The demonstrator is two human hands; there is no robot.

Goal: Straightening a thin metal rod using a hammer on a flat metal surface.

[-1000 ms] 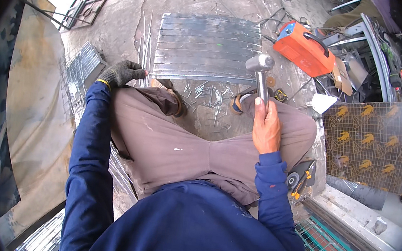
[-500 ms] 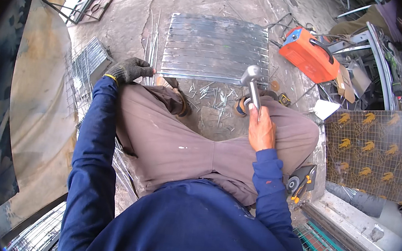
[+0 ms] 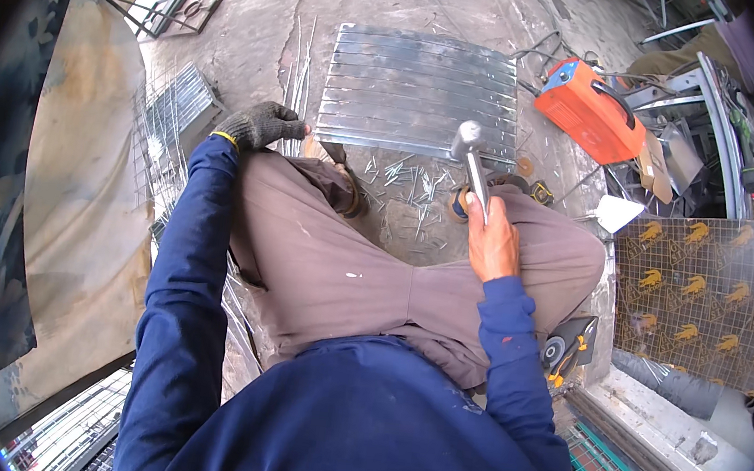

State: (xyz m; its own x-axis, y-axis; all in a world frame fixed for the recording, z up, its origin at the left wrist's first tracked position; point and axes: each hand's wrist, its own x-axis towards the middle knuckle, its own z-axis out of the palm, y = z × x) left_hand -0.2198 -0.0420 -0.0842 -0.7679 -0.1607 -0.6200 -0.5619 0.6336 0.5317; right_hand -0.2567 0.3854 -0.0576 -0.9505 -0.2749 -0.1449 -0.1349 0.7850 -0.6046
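Observation:
My bare right hand is wrapped round the handle of a metal hammer. The hammer's head is over the near right edge of a slatted metal panel lying on the floor beyond my feet. My left hand wears a dark grey knit glove with a yellow cuff and rests by my left knee. Its fingers are pressed together, the bare fingertip close to the panel's near left corner. Whatever they pinch is too small to make out. Short metal offcuts lie scattered between my feet.
An orange machine with a black handle stands right of the panel, cables behind it. Long thin rods lie left of the panel. An angle grinder is by my right thigh. A patterned sheet stands at right, and another person sits at far right.
The whole view has shifted slightly, so things appear a little further right. Both hands keep nearly the same pose, with the hammer head still over the panel's near edge.

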